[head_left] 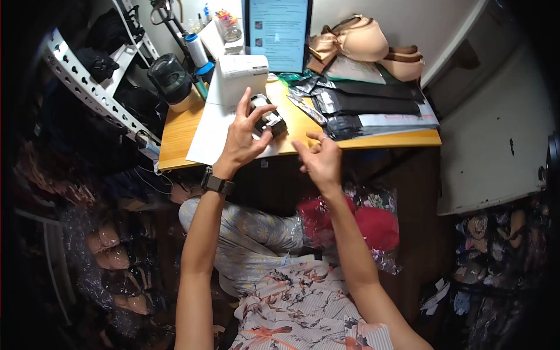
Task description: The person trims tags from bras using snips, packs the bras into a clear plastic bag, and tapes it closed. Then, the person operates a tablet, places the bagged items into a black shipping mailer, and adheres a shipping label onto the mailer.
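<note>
My left hand (244, 135), with a dark watch on its wrist, is over the desk's front edge, fingers spread. Just beyond its fingertips sits a small black-and-white object (274, 121) on the desk, partly hidden behind the fingers; its kind does not show. My right hand (322, 160) hangs in front of the desk edge, fingers loosely bent and apart, nothing visible in them. Beyond it a patterned strip-like item (307, 109) lies beside black plastic packages (373, 100). A white paper roll (244, 69) curls above white sheets (205, 135) on the left.
A lit screen (279, 38) stands at the back of the wooden desk (402, 139). Beige bras (363, 39) are piled at the right rear. Red padded items (376, 226) in clear plastic lie by my lap. White shelving (81, 79) borders the left; bagged garments hang on both sides.
</note>
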